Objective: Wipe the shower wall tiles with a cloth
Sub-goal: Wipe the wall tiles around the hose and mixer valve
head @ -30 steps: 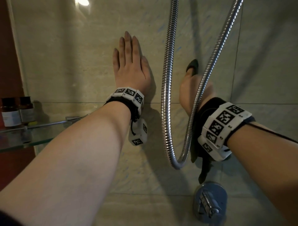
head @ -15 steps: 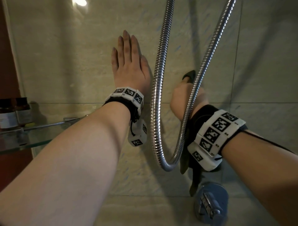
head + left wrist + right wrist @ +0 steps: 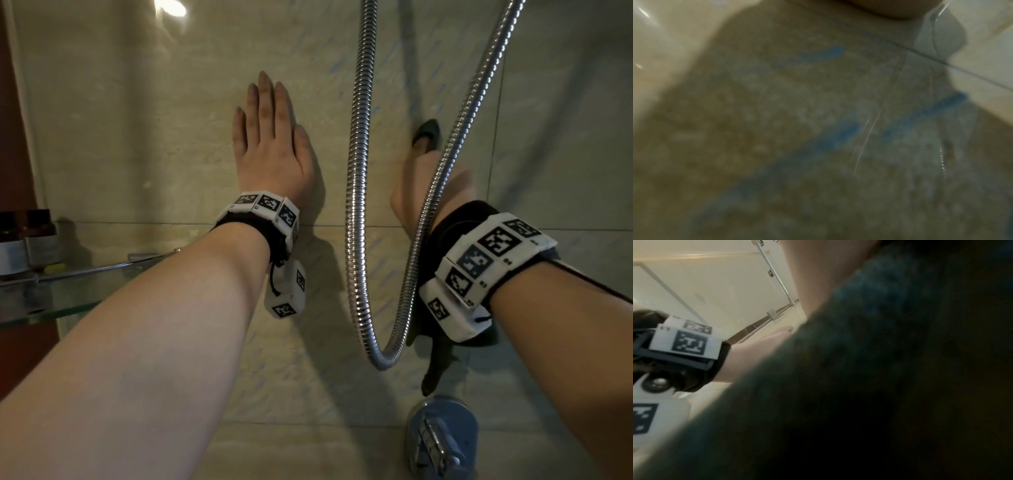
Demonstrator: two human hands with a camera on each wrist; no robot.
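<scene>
My left hand [image 3: 270, 154] lies flat on the beige wall tiles [image 3: 137, 137], fingers straight and pointing up. My right hand [image 3: 421, 192] holds a dark cloth [image 3: 426, 133] against the wall just behind the shower hose; a tip of cloth sticks out above the hand and a tail hangs below the wrist. Its fingers are hidden. In the right wrist view the dark cloth [image 3: 879, 386] fills most of the picture, with my left hand [image 3: 760, 347] beyond it. The left wrist view is blurred and shows tile [image 3: 735, 146] with blue streaks [image 3: 818, 146].
A chrome shower hose [image 3: 356, 205] hangs in a loop between my hands and crosses in front of the right wrist. A chrome mixer valve [image 3: 442, 442] sticks out below. At the left, a glass shelf [image 3: 51, 294] carries two brown bottles [image 3: 41, 236].
My right hand with the cloth slid left, then back to the right, and the hose loop swung with it. The left hand stayed flat on the wall.
</scene>
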